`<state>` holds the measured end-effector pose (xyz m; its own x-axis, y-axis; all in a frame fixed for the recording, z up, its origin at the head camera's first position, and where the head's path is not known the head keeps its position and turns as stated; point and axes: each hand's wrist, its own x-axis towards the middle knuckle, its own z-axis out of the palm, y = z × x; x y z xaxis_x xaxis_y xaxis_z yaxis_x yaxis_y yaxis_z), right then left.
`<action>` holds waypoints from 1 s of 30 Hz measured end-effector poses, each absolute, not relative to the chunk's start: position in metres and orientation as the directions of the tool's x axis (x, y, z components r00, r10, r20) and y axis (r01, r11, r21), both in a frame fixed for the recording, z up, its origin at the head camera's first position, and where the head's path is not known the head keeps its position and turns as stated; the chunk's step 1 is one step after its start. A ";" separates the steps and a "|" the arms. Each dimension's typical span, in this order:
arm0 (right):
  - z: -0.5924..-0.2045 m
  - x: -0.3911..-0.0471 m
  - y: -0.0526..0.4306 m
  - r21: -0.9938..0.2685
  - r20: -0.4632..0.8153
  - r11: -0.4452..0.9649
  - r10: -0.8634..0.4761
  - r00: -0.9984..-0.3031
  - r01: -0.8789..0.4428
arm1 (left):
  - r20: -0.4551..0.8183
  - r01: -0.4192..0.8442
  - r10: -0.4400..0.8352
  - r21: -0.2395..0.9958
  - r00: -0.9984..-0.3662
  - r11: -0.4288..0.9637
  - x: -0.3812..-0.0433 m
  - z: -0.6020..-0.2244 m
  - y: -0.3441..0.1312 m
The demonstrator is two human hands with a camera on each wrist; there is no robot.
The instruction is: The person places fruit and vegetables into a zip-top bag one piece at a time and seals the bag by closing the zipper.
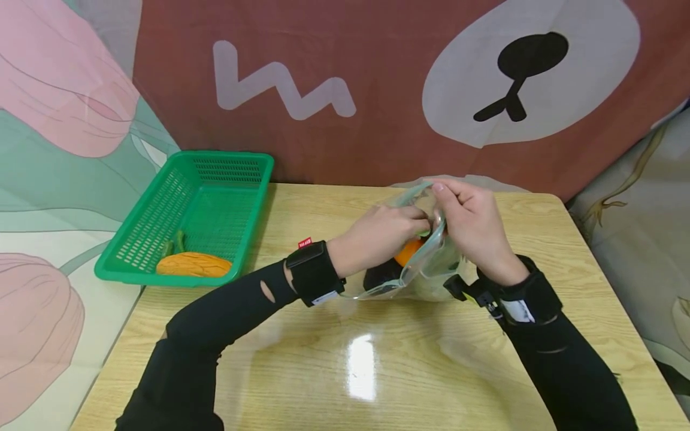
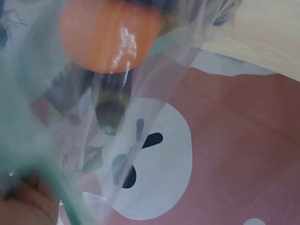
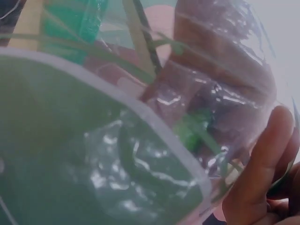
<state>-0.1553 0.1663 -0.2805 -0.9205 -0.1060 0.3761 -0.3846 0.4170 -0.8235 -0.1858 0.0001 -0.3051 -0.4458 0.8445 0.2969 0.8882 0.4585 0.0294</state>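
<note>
A clear plastic bag with a pale green rim (image 1: 417, 263) stands upright on the table. My right hand (image 1: 477, 224) pinches the rim at its upper right side, with the thumb (image 3: 262, 164) against the plastic. My left hand (image 1: 385, 233) reaches into the bag's mouth, fingers curled about a dark item with a green end (image 3: 194, 129), partly hidden by fingers and plastic. Inside the bag are an orange round thing (image 2: 110, 35) and a large dark thing (image 1: 384, 275). A dark, greenish-tipped piece (image 2: 112, 110) shows below the orange one in the left wrist view.
A green plastic basket (image 1: 259, 197) stands at the table's left, holding an orange-yellow ridged item (image 1: 194, 264) and thin green pieces (image 1: 175, 242). The wooden table (image 1: 302, 383) ends against a printed cloth (image 1: 388, 120) at the back.
</note>
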 end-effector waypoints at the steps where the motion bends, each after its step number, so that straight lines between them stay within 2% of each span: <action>1: -0.280 -0.156 0.166 -0.824 0.382 0.412 -0.105 -0.918 -0.389 | 0.277 0.892 0.855 0.016 -0.438 0.452 -0.187 -0.306 0.002; 7: -0.278 -0.158 0.167 -0.826 0.397 0.393 -0.102 -0.912 -0.403 | 0.173 0.915 0.905 -0.040 -0.388 0.400 -0.190 -0.309 0.007; 11: -0.277 -0.159 0.171 -0.836 0.386 0.389 -0.086 -0.918 -0.388 | 0.157 0.930 0.923 -0.059 -0.351 0.364 -0.193 -0.308 0.005; 14: -0.276 -0.160 0.175 -0.838 0.388 0.390 -0.063 -0.919 -0.380 | 0.173 0.943 0.930 -0.018 -0.325 0.333 -0.193 -0.301 -0.003; 17: -0.275 -0.162 0.178 -0.841 0.395 0.385 -0.045 -0.918 -0.381 | 0.255 0.957 0.923 0.052 -0.290 0.286 -0.192 -0.292 -0.016; 22: -0.275 -0.163 0.177 -0.848 0.386 0.376 -0.043 -0.922 -0.373 | 0.518 0.972 0.823 0.149 -0.233 0.181 -0.198 -0.284 -0.050; 24: -0.276 -0.163 0.177 -0.851 0.381 0.375 -0.040 -0.924 -0.367 | 0.581 0.964 0.769 0.174 -0.266 0.202 -0.203 -0.283 -0.066; 25: -0.276 -0.163 0.176 -0.855 0.376 0.371 -0.039 -0.926 -0.363 | 0.591 0.953 0.748 0.192 -0.301 0.233 -0.206 -0.283 -0.075; 27: -0.276 -0.163 0.176 -0.861 0.368 0.365 -0.039 -0.929 -0.356 | 0.568 0.918 0.720 0.250 -0.398 0.309 -0.214 -0.284 -0.092; 30: -0.277 -0.163 0.175 -0.870 0.356 0.351 -0.042 -0.933 -0.348 | 0.458 0.826 0.688 0.331 -0.563 0.456 -0.224 -0.287 -0.118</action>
